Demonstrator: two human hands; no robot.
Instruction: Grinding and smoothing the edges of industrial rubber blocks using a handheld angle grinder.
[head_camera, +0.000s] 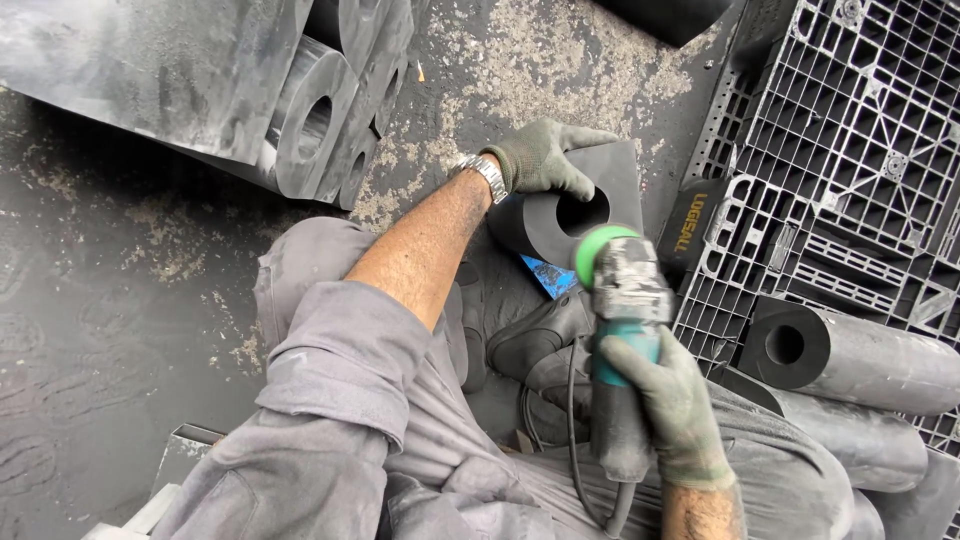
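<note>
Left hand (540, 155) clamped on black rubber block (570, 215), steadying it. Right hand (670, 400) closed around angle grinder (622, 330), its green disc (600, 250) just beside the block's bore.

The person wears grey work clothes, dusty and full of folds. The left sleeve (340, 350) is rolled up high, so the arm below it is bare. A shiny silver wristwatch (484, 175) with a metal band sits on the left wrist. The left hand (540, 157) has a grey-green knit glove on it, smudged with dark dirt. The right hand (675, 405) has the same kind of glove, with a ribbed cuff at the wrist. The trousers (300, 270) are grey too
</note>
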